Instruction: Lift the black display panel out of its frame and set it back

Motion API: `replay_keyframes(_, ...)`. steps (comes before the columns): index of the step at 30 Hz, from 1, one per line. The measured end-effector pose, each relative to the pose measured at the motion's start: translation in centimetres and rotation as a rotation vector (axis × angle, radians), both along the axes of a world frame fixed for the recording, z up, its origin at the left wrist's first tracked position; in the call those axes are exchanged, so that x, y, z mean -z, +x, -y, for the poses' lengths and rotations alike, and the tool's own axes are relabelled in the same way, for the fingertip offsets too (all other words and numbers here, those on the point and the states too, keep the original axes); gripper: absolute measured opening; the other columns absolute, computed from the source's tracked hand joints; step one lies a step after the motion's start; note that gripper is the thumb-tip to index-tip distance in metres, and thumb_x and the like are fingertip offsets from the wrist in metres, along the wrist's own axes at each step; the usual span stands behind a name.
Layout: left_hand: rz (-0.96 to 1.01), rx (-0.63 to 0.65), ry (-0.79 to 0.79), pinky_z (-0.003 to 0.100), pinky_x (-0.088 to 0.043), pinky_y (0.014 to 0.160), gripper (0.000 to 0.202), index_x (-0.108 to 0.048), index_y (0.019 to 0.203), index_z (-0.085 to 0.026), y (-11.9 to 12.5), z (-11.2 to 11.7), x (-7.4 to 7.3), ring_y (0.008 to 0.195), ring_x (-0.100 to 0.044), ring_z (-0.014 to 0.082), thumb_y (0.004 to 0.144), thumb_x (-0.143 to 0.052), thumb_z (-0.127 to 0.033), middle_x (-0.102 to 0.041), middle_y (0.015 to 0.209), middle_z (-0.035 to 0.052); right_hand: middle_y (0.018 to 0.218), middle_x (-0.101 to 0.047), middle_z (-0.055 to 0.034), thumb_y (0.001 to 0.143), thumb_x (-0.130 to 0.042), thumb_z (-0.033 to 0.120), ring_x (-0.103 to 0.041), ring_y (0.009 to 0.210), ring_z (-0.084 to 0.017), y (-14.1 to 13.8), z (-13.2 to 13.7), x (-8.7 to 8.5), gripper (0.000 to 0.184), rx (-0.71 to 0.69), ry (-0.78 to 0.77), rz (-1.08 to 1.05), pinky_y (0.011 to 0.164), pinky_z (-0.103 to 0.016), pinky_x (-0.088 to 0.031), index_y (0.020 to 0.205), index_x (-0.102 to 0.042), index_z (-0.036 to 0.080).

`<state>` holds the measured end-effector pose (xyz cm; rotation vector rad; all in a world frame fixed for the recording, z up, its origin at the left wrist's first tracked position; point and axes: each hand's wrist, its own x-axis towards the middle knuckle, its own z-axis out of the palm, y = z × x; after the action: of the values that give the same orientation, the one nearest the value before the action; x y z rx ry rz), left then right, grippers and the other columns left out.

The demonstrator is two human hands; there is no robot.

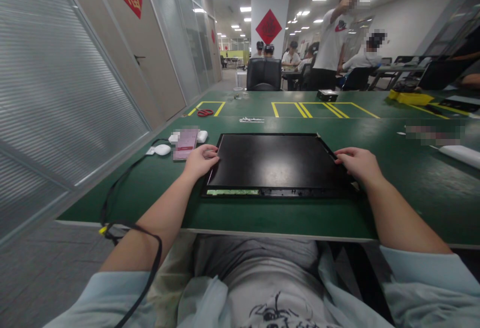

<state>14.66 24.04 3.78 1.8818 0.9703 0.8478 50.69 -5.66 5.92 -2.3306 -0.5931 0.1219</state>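
A dark display panel [268, 163] lies flat on the green table in front of me, with a green circuit strip [232, 192] exposed along its near edge. My left hand [201, 161] grips the panel's left edge with bent fingers. At the opposite edge, my right hand [356, 163] pinches the rim between thumb and fingers. The undersides of the fingertips are hidden. Just beyond my left hand rests a pink-screened phone [186, 144], close to white rounded objects.
Red-handled scissors [205, 113] and small white pieces [251, 120] lie farther back on the table [300, 220]. A black cable [129, 170] runs past my left forearm. A small black box [327, 95] and a yellow item [410, 98] sit at the far side. Several people are behind.
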Motion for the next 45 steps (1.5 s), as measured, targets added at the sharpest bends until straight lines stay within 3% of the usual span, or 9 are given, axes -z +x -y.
replay_keyframes(8, 0.006, -0.035, -0.008, 0.034, -0.055, 0.074, 0.040, -0.070, 0.093, -0.018, -0.1, -0.1, 0.1, 0.078, -0.073, 0.0238, 0.055, -0.081, -0.026, -0.077, 0.079, 0.0048, 0.085, -0.077, -0.0071, 0.076, -0.061, 0.023, -0.063, 0.057, -0.016, 0.7, 0.0, 0.5, 0.033, -0.008, -0.007, -0.007, 0.045, -0.025, -0.048, 0.104, -0.078, 0.018)
replay_keyframes(20, 0.193, -0.085, -0.177, 0.036, -0.056, 0.077, 0.047, -0.067, 0.085, -0.017, 0.3, -0.1, 0.4, 0.076, -0.073, 0.0231, 0.043, -0.088, -0.025, -0.075, 0.076, 0.0050, 0.086, -0.077, -0.0075, 0.074, -0.061, 0.022, -0.061, 0.054, -0.015, 0.0, 0.0, 0.0, 0.033, -0.001, -0.004, -0.019, 0.044, -0.024, -0.047, 0.102, -0.078, 0.019)
replay_keyframes(27, 0.108, -0.082, -0.090, 0.040, -0.058, 0.083, 0.037, -0.068, 0.088, -0.017, 0.2, 0.1, 0.4, 0.087, -0.074, 0.0266, 0.054, -0.082, -0.022, -0.077, 0.085, 0.0087, 0.087, -0.077, -0.0075, 0.075, -0.061, 0.023, -0.064, 0.058, -0.017, 0.2, 0.0, 0.1, 0.033, -0.007, -0.007, -0.030, 0.046, -0.026, -0.049, 0.103, -0.078, 0.019)
replay_keyframes(33, 0.256, -0.105, 0.116, 0.037, -0.054, 0.099, 0.027, -0.068, 0.094, -0.016, 0.4, -0.2, -0.2, 0.113, -0.069, 0.0245, 0.068, -0.072, -0.022, -0.075, 0.113, 0.0119, 0.086, -0.078, -0.0082, 0.074, -0.064, 0.024, -0.063, 0.055, -0.017, 0.8, 0.0, 0.6, 0.031, -0.022, 0.007, -0.024, 0.047, -0.026, -0.050, 0.101, -0.077, 0.019)
replay_keyframes(41, 0.013, -0.202, 0.180, 0.041, -0.052, 0.099, 0.028, -0.071, 0.099, -0.021, -0.4, -1.3, 0.1, 0.109, -0.068, 0.0278, 0.072, -0.069, -0.023, -0.074, 0.111, 0.0106, 0.089, -0.078, -0.0072, 0.076, -0.060, 0.024, -0.057, 0.048, -0.014, -0.1, 0.0, 0.0, 0.033, 0.000, -0.003, -0.041, 0.047, -0.028, -0.049, 0.104, -0.077, 0.019)
replay_keyframes(45, -0.169, -0.179, 0.203, 0.044, -0.050, 0.100, 0.031, -0.072, 0.102, -0.020, -0.5, -1.6, 0.5, 0.111, -0.067, 0.0324, 0.072, -0.070, -0.028, -0.074, 0.113, 0.0137, 0.088, -0.078, -0.0066, 0.075, -0.061, 0.024, -0.056, 0.046, -0.013, -0.1, 0.0, -0.1, 0.031, 0.018, 0.015, -0.025, 0.053, -0.029, -0.051, 0.101, -0.077, 0.019)
